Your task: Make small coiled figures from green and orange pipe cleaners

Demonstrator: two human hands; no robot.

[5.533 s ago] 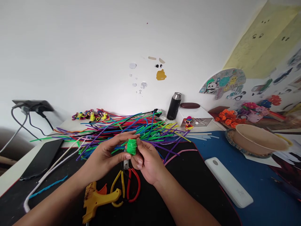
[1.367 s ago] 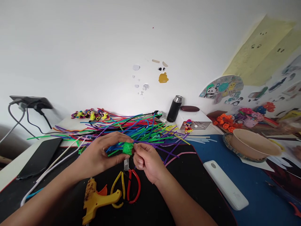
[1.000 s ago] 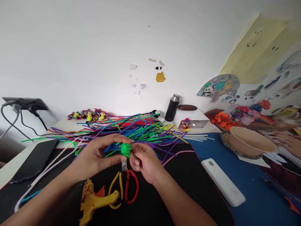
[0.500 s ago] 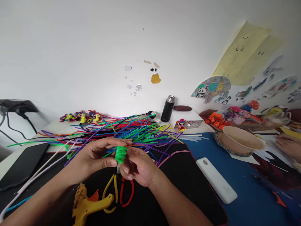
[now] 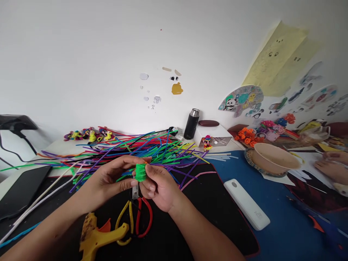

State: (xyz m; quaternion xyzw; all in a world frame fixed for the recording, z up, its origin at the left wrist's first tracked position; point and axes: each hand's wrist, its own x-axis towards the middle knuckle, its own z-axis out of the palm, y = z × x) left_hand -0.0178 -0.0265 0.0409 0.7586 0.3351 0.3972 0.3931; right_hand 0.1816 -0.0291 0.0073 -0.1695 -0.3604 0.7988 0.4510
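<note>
A small bright green coil of wound pipe cleaner [image 5: 140, 172] is held between both hands, above the black mat. My left hand [image 5: 114, 179] grips its left side, thumb below and fingers over the top. From the right, my right hand [image 5: 160, 185] pinches it with the thumb against its side and the other fingers curled beneath. Below the hands lie scissors with one yellow and one red handle [image 5: 144, 217], their blades partly hidden. A yellow glue gun [image 5: 100, 235] lies in front of them. Behind is a heap of colourful pipe cleaners [image 5: 152, 148].
A black phone [image 5: 24, 192] lies at left. At right are a white power bank [image 5: 246, 203] and a pinkish bowl [image 5: 274, 159]. A black flask [image 5: 191, 124] stands by a white box [image 5: 217, 136]. Another person's hand [image 5: 330, 168] rests at far right.
The view has shifted slightly, so most things sit a little further left. Both hands still hold the green coil, which is turned slightly; my right thumb has moved up along its edge.
</note>
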